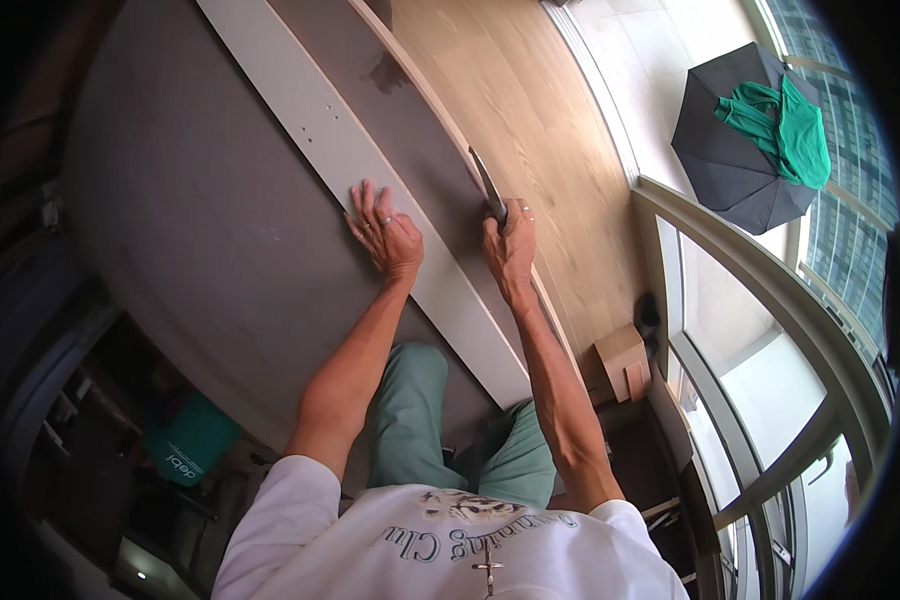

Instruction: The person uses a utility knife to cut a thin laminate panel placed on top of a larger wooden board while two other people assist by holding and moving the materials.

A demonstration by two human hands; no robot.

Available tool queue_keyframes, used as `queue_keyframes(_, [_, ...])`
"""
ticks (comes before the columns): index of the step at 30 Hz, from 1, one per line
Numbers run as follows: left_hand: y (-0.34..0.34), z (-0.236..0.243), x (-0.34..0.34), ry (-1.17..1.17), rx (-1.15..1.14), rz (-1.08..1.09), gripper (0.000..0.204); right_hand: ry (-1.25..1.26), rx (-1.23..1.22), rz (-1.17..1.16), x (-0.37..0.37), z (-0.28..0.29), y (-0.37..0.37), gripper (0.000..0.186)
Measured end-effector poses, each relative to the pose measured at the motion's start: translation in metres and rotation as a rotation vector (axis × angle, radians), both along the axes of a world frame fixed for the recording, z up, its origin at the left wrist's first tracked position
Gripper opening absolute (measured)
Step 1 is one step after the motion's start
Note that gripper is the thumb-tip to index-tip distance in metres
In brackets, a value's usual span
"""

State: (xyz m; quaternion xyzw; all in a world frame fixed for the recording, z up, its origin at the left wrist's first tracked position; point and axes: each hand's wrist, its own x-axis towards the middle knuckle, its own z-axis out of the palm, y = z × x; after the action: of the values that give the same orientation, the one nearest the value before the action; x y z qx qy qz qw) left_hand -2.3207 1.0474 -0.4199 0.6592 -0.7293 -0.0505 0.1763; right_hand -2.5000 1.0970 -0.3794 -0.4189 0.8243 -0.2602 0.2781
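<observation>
A long pale board (270,85) with several small holes lies aslant over a wide grey surface (190,170). My left hand (383,225) rests across its left edge, fingers spread and open, a ring on one of them. Closed around the lower end of a dark, slender tool with a narrow curved tip (486,180) is my right hand (511,245); its exact kind is unclear. That tool points up and away, over the light wooden edge (425,95) to the right of the board.
Wooden flooring (530,130) stretches to the right. Beyond it stands an open dark umbrella (715,150) with a green cloth (800,140) draped on it, near large windows. A cardboard box (623,362) sits right of my right forearm. A green bag (188,440) lies at lower left.
</observation>
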Motion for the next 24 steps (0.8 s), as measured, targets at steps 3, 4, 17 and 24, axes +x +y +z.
queue_keyframes(3, [0.001, 0.000, -0.002, 0.003, 0.018, 0.002, 0.042, -0.355, 0.043, -0.089, -0.013, 0.002, -0.005, 0.028])
queue_keyframes(4, [0.001, -0.001, 0.002, -0.006, 0.014, 0.003, 0.042, -0.364, 0.040, -0.088, -0.017, 0.007, -0.011, 0.028])
queue_keyframes(17, [0.000, 0.000, 0.000, -0.017, 0.019, 0.002, 0.045, -0.355, 0.206, 0.169, -0.032, 0.007, -0.028, 0.031])
queue_keyframes(24, [-0.001, -0.001, 0.003, -0.015, 0.034, -0.011, 0.053, -0.331, 0.294, 0.282, -0.040, 0.003, -0.039, 0.033])
